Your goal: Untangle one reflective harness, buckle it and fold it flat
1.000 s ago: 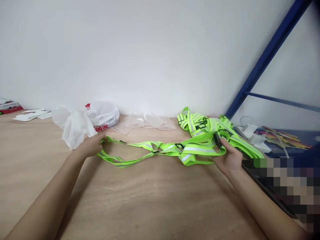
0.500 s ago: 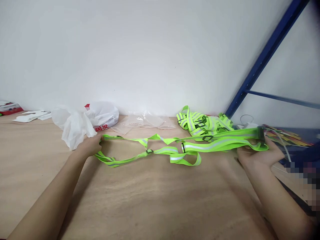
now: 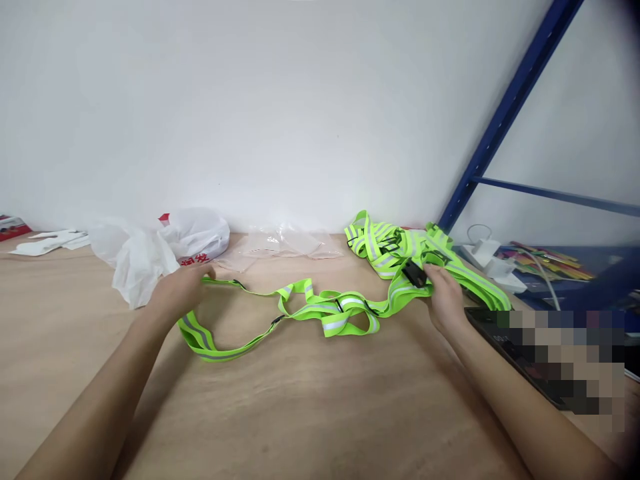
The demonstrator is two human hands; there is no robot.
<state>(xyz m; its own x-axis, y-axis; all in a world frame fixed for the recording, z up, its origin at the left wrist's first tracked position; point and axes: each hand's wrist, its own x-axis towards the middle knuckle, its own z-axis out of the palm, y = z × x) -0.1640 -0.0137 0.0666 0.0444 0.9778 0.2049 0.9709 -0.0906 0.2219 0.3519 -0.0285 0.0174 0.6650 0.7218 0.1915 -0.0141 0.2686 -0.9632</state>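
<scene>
A fluorescent green reflective harness (image 3: 310, 311) with silver stripes and black adjusters stretches in loose loops across the wooden table. My left hand (image 3: 186, 288) is closed around its left end, the fingers partly hidden behind the hand. At the other end, my right hand (image 3: 444, 293) pinches the straps beside a black buckle (image 3: 415, 274). Just behind my right hand lies a heap of similar green reflective straps (image 3: 380, 243), which overlaps the held harness in view.
White plastic bags (image 3: 145, 257) lie at the back left, with clear plastic bags (image 3: 290, 241) beside them. On the right are a dark phone-like device (image 3: 510, 347), white plugs (image 3: 493, 260) and a blue metal frame (image 3: 505, 113). White papers (image 3: 47, 243) lie far left.
My right hand has moved left and inward with the buckle end. The harness has gone from stretched to slack and sits lower. My left hand keeps its hold.
</scene>
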